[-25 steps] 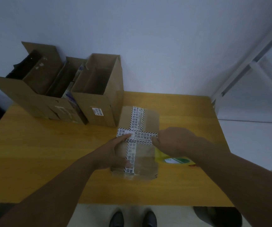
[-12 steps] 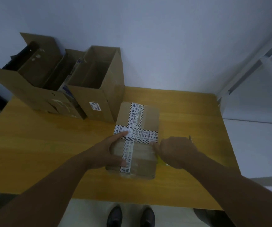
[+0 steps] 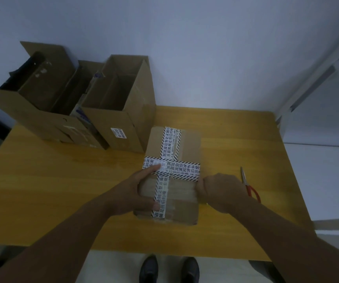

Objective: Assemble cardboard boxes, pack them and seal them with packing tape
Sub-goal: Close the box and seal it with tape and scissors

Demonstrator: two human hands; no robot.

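The wooden table (image 3: 52, 190) is smooth and yellow, with room to work at the near side. Two open boxes are pushed to its far left against the wall, out of the way, I'd guess: a wide box (image 3: 27, 107) with its flaps up and dark things inside, and a taller box (image 3: 123, 127) touching its right side, which carries a small white label.

The box being sealed (image 3: 191, 144) lies flat in the middle of the table, its far left corner just beside the taller box. It is plain brown corrugated card, low and oblong, a little scuffed at the near edge. White tape (image 3: 185, 168) with black printing and striped borders crosses its top, one strip running far to near and one left to right.

The left hand (image 3: 131, 193) is spread wide at the box's left side, forefinger (image 3: 152, 170) laid straight on the crosswise strip and thumb (image 3: 154, 205) on the near end of the long strip, seemingly steadying the box while smoothing the tape. The right hand (image 3: 219, 189) is knuckled against the right edge, likely pressing the strip's end down the side. Its fingers are tucked under, so I cannot tell what, if anything, they hold.

Red-handled scissors (image 3: 250, 186) lie just right of that hand, within easy reach.
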